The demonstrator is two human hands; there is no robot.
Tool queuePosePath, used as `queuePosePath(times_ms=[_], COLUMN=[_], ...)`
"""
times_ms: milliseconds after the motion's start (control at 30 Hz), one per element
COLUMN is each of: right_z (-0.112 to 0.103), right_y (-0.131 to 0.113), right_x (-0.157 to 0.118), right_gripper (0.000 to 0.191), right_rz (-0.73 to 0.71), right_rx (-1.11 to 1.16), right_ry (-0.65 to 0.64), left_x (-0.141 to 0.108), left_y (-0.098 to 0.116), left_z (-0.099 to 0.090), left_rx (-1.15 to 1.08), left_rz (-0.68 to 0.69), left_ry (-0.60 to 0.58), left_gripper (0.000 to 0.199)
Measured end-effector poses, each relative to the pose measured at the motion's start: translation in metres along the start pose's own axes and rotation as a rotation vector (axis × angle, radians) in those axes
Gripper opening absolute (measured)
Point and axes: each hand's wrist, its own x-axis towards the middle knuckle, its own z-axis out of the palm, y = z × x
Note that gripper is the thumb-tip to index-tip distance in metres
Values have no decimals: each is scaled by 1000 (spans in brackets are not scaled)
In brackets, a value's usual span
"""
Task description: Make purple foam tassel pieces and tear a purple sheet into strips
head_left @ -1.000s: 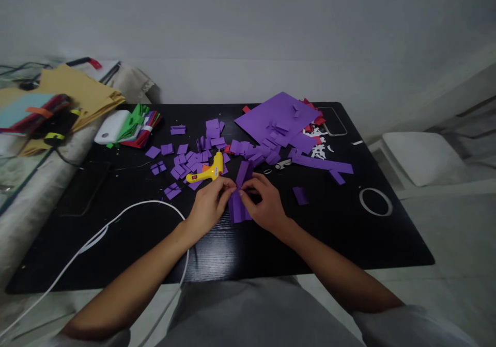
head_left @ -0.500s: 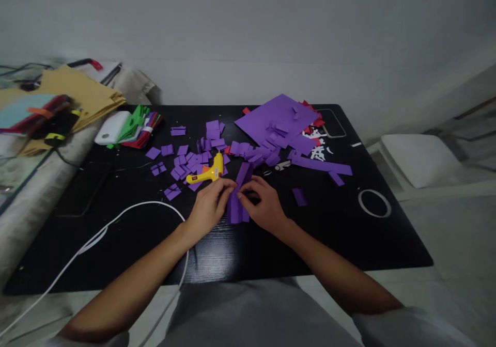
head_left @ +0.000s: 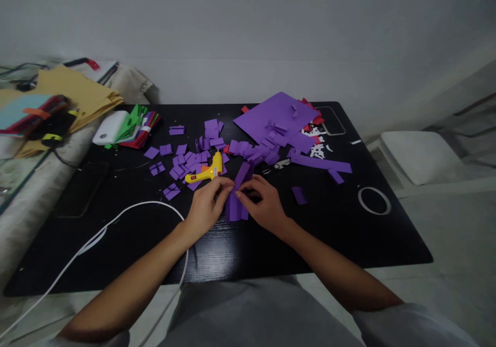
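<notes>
Folded purple paper (head_left: pixel 237 211) is between the two hands, in front of the person, over the near-middle part of the black table (head_left: pixel 329 238). Left hand (head_left: pixel 208 206) is on its left side, thumb and forefinger tips pinching the edge about halfway along. Right hand (head_left: pixel 264 205) is on its right side, thumb and forefinger also pinching, thumb tip against the paper; remaining fingers curled. Fingertips of the two hands nearly meet across the paper, only a narrow bit of purple between. Paper runs lengthwise away from the person: upper end sticks out past the fingertips and leans right, lower end shows below them with upright creases. Cannot tell if the lower end touches the tabletop.

Yellow glue gun (head_left: pixel 214 170) lies just beyond the left hand, nozzle pointing away, not held. Small purple pieces (head_left: pixel 182 165) are scattered around and left of it. Small light-handled tool (head_left: pixel 282 164) is beyond the right hand, near a long purple strip (head_left: pixel 323 164). Single purple piece (head_left: pixel 299 195) lies right of the right hand, apart from it. Large purple sheet (head_left: pixel 263 117) is farther back; white scraps (head_left: pixel 318 152) are at its right. White cable (head_left: pixel 151 202) curves left of the left hand and passes by the wrist. White ring (head_left: pixel 374 201) lies far right.
</notes>
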Motion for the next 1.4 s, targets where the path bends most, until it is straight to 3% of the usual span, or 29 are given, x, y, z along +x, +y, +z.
queuePosePath(times_ms=[600, 833, 1133, 1400], right_z=[1, 1, -2, 3], right_y=[1, 1, -2, 1], right_x=[-5, -5, -1, -3], right_gripper=[6, 4, 10, 6], right_rz=[-187, -151, -1, -10], right_rx=[-212, -208, -103, -101], right_ry=[16, 36, 102, 77], left_x=[0, 1, 2, 0], left_y=[4, 5, 4, 4], left_z=[-2, 0, 4, 5], left_rx=[34, -6, -183, -181], left_rz=[52, 43, -181, -158], left_ry=[0, 5, -38, 22], left_gripper=[12, 10, 20, 16])
